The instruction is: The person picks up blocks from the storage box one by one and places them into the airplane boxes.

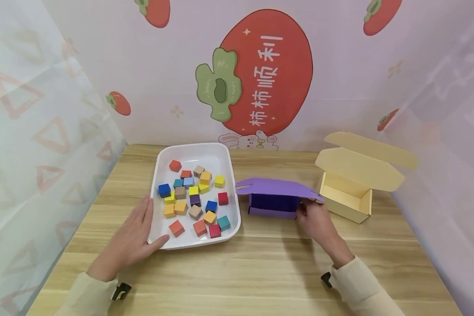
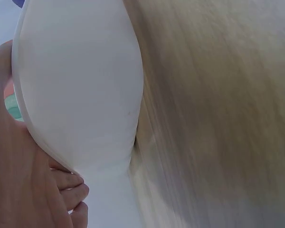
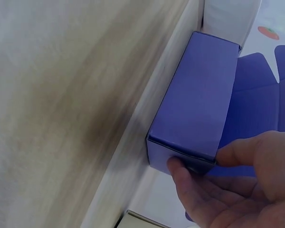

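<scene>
A white tray (image 1: 193, 151) full of small coloured wooden cubes (image 1: 180, 192) stands left of the middle. At its near left corner rests my left hand (image 1: 132, 232), fingers stretched along the left side and thumb at the front rim. The left wrist view shows these fingers (image 2: 69, 194) against the tray's white wall (image 2: 80, 85). My right hand (image 1: 316, 221) pinches the right end wall of a purple cardboard box (image 1: 272, 214), its lid raised. In the right wrist view, the thumb is at the top edge of the box (image 3: 194, 95) and the fingers lie outside the end wall.
A yellow cardboard box (image 1: 345, 193) with its lid raised stands to the right of the purple one. The wooden table (image 1: 237, 281) meets a printed curtain (image 1: 162, 74) at the back, with more curtains at both sides.
</scene>
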The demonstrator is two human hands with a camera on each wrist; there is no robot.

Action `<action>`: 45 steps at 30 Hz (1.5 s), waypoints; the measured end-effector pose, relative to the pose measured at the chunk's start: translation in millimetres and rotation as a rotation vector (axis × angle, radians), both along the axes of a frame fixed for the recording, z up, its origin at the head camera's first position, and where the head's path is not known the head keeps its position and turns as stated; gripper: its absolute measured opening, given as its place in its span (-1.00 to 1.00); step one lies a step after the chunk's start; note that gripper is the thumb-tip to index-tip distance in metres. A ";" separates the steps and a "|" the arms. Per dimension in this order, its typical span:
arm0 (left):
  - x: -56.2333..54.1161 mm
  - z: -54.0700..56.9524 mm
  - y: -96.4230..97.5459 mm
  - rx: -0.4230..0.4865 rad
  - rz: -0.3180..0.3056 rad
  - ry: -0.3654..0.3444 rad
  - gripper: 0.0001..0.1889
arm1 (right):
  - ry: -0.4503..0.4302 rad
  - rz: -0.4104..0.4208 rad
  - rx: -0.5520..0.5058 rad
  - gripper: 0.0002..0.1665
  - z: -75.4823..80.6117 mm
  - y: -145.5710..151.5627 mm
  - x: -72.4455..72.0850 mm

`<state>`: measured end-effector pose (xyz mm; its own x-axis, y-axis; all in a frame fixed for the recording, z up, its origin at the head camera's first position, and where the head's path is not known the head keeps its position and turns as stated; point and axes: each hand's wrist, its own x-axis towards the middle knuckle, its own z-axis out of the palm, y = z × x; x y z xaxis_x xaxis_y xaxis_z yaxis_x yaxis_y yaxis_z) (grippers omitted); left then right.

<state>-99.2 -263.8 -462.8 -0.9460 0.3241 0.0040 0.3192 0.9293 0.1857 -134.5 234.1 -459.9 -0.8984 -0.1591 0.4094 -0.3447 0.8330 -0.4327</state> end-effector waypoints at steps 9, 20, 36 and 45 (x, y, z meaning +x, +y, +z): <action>-1.0 -1.1 -3.8 -0.005 -0.002 -0.007 0.25 | -0.060 0.011 -0.058 -0.74 2.4 1.4 8.0; 2.7 6.0 -0.5 0.012 0.015 -0.009 0.23 | -0.021 -0.028 -0.005 -0.90 15.5 3.6 6.2; 2.6 72.4 162.0 0.084 -0.347 0.227 -0.45 | 0.336 -0.020 0.106 -0.75 68.3 8.0 26.1; -19.6 35.7 239.1 -0.122 -0.384 0.493 -0.62 | 0.445 0.067 0.143 -0.81 77.6 12.5 16.3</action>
<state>-118.8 -24.7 -427.2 -0.6583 0.6658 0.3511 0.6551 0.7365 -0.1685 -118.2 246.6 -382.3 -0.6261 -0.2935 0.7224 -0.5257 0.8431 -0.1130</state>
